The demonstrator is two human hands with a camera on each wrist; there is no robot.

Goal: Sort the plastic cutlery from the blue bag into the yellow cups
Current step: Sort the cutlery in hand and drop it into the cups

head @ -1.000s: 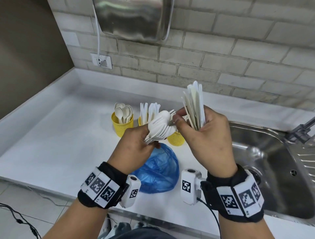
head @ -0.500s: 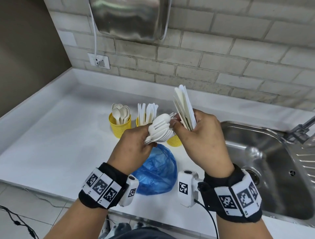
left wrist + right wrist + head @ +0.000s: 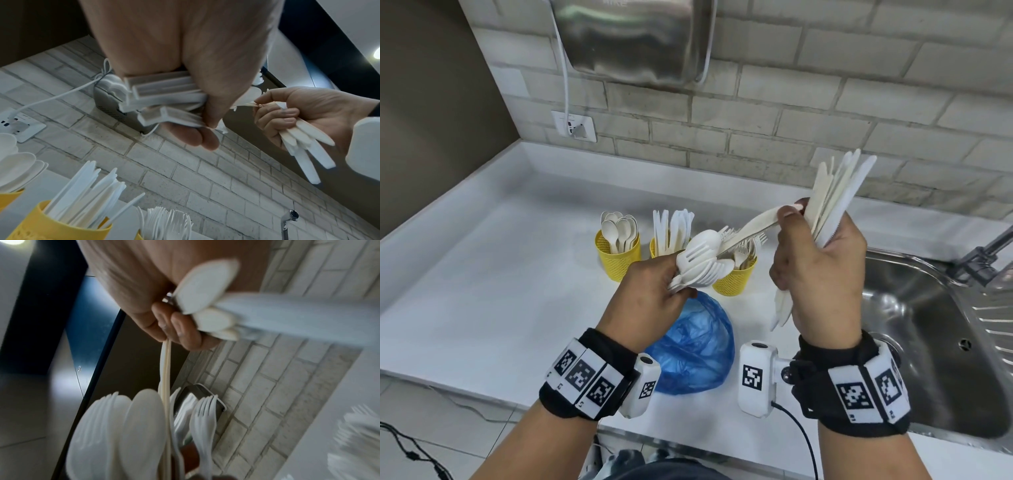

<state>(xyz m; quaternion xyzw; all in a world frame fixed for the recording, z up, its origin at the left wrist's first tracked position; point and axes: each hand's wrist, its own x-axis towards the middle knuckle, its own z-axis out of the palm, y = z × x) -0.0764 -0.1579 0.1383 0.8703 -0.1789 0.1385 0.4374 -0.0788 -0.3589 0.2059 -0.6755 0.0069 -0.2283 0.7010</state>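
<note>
A: Head view, quick pass. Left hand [image 3: 650, 298] has its fingers curled tight round a mixed bunch of spoons and forks [image 3: 702, 262], heads pointing toward 2 o'clock, held above the surface.

B: Right hand [image 3: 822, 270]?

A: Fingers wrapped round a fan of knives [image 3: 839, 192], blades up toward 1 o'clock, handles sticking out under the palm. Thumb and forefinger also pinch one cream knife [image 3: 753, 224] whose far end lies in the left bunch.

B: Cups?

A: Three yellow cups in a row at 12 o'clock of the blue bag [image 3: 691, 349]. Spoon cup [image 3: 619, 258] at the left end, knife cup [image 3: 657, 246] in the middle, mostly hidden, fork cup [image 3: 736, 277] at the right end, behind the left-hand bunch.

B: Bag?

A: Crumpled on the white surface [image 3: 500, 291], between the two wrists. Steel sink [image 3: 914, 325] at 3 o'clock.

B: Wrist views?

A: Left wrist shows the handle ends [image 3: 164, 97] clamped in the fist. Right wrist is blurred.
</note>
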